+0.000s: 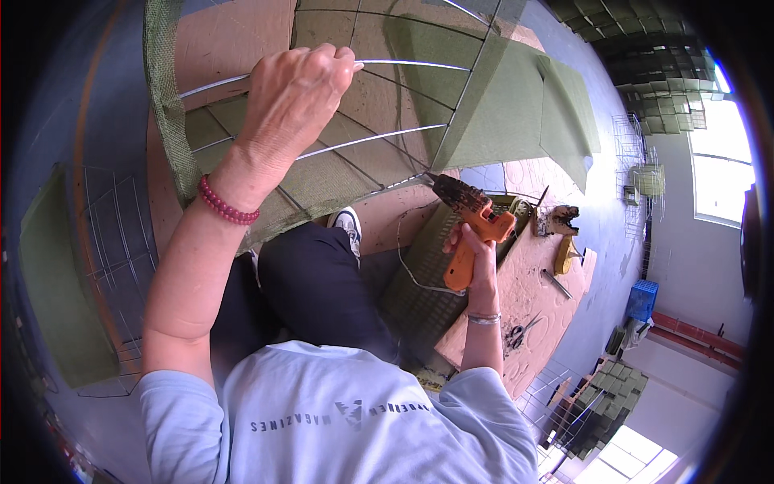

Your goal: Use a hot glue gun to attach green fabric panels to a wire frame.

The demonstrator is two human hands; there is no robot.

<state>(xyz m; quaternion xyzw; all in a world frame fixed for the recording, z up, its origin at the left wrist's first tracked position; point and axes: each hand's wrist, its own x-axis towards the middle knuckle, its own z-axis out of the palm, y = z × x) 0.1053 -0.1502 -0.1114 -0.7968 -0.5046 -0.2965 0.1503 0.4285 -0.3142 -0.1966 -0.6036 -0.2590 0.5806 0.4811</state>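
My left hand [302, 89] is closed around a wire of a metal wire frame [387, 131], holding it up in front of me. Green mesh fabric [167, 105] covers the frame's left side and lower edge, and a smooth green fabric panel [516, 105] spreads over its right. In my right hand [476, 250] is an orange glue gun [461, 262] with a dark, crusted front. Its nozzle points up and left, at the frame's lower right corner; whether it touches the wire I cannot tell.
To the right, a cardboard-topped surface [536, 282] carries scissors [520, 332], a yellow-handled tool [566, 254] and a stained block [556, 219]. A green plastic crate [419, 250] stands beside my legs. Wire frames [117, 234] and a green panel [60, 282] lie at left.
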